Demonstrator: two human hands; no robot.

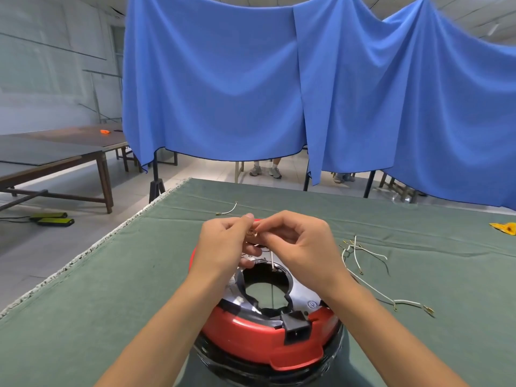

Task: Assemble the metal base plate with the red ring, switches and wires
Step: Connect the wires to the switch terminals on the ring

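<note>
Hands over red ring (251, 328) and plate (300, 296) on table (111, 275): left hand (223, 244) pinching small brass part (252, 233), right hand (296, 241) pinching wire (271, 259). Risk: terminal slipping off, part dropping into plate hole.

I can't make out the small brass part (252, 233) pinched between my hands; my fingertips (249, 219) cover most of it. My forearms hide the sides of the red ring (252, 335), and the bottom edge cuts off its base. Behind the blue curtain (223, 88) only someone's shoes (265, 171) show.
</note>
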